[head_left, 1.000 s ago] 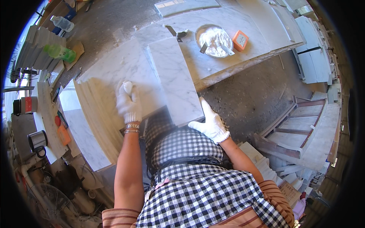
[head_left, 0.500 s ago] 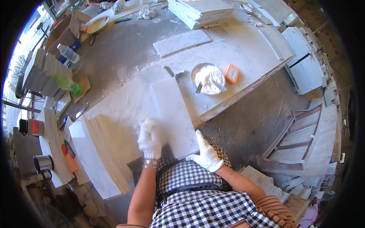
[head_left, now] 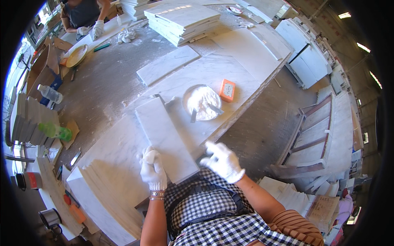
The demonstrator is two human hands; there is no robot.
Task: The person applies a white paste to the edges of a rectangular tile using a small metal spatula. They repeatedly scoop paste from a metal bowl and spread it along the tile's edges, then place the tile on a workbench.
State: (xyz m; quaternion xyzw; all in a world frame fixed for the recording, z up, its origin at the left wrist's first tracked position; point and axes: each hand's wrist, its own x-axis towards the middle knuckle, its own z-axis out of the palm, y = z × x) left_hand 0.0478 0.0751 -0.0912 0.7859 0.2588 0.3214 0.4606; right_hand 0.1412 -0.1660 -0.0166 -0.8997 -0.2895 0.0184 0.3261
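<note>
Lying lengthwise between two white-gloved hands, a narrow grey-veined marble slab (head_left: 166, 141) is resting on larger marble sheets, its near end jutting toward the wearer's black-and-white checked apron (head_left: 205, 205). The left hand (head_left: 154, 167) is hovering at the slab's left edge with its fingers curled in (whether it is gripping something white or touching the slab, I cannot tell). The right hand (head_left: 222, 162) is hanging just beside the slab's near right corner, released, its fingers loosely bent and apart, and it is holding nothing.

Beyond the slab's right side, a round metal bowl (head_left: 187, 100) is holding white paste or powder (head_left: 204, 97), and two flat metal blades (head_left: 215, 109) are leaning in it. An orange box (head_left: 227, 90) is standing close to the bowl, on its right. Another pale slab (head_left: 168, 64) is lying farther up the work surface, and a stack of white slabs (head_left: 180, 22) is sitting behind that.

On the left, a row of marble pieces (head_left: 102, 197) is standing by the wearer's arm, while a green bottle (head_left: 55, 132) is lying farther out. At upper left, a co-worker is sitting or standing with gloved hands (head_left: 97, 29) low over a pale surface.
</note>
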